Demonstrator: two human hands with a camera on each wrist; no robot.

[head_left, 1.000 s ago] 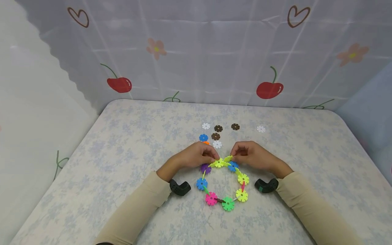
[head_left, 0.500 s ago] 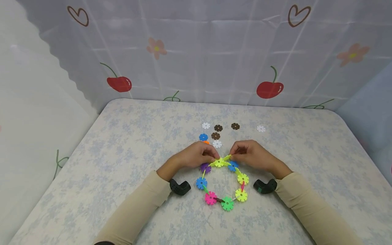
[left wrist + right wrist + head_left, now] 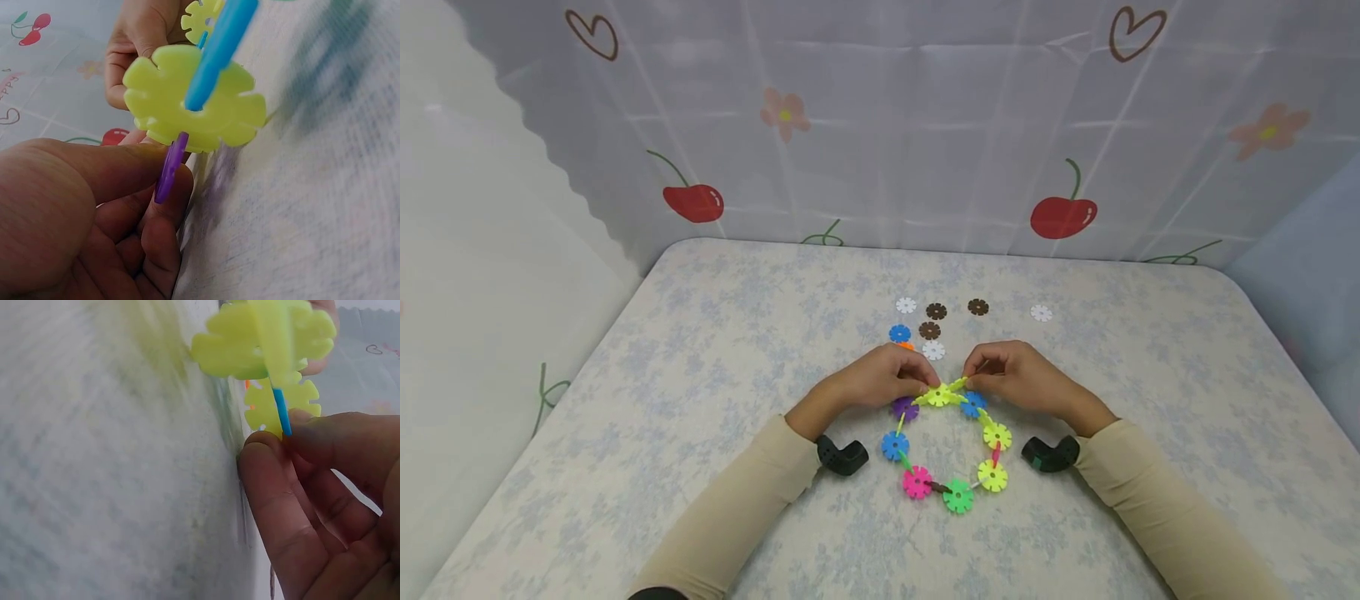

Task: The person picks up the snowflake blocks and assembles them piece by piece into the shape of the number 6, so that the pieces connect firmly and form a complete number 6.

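Colourful notched plastic snowflake discs are slotted together into a ring on the table. At its far side my left hand [image 3: 883, 377] pinches a yellow disc [image 3: 938, 395], close by a purple disc [image 3: 906, 409]. My right hand [image 3: 1024, 377] pinches another yellow disc [image 3: 957, 384], which meets the first one at a slant above a blue disc [image 3: 973, 405]. In the right wrist view, thumb and index fingertips close on a yellow disc [image 3: 256, 406] beside the blue disc's edge [image 3: 282, 412]. The left wrist view shows the purple disc [image 3: 170, 169] edge-on at the left fingertips.
Beyond the hands lie loose discs: several white and brown ones, such as a brown disc [image 3: 978, 307] and a white disc [image 3: 1041, 313], plus a blue disc [image 3: 899, 333]. An orange disc [image 3: 906, 346] is partly hidden by the left hand. A printed curtain [image 3: 880, 125] hangs behind the table.
At my right fingertips the yellow disc has tipped to a steeper, more edge-on angle. Both hands stay almost in place, and the loose discs lie as before.
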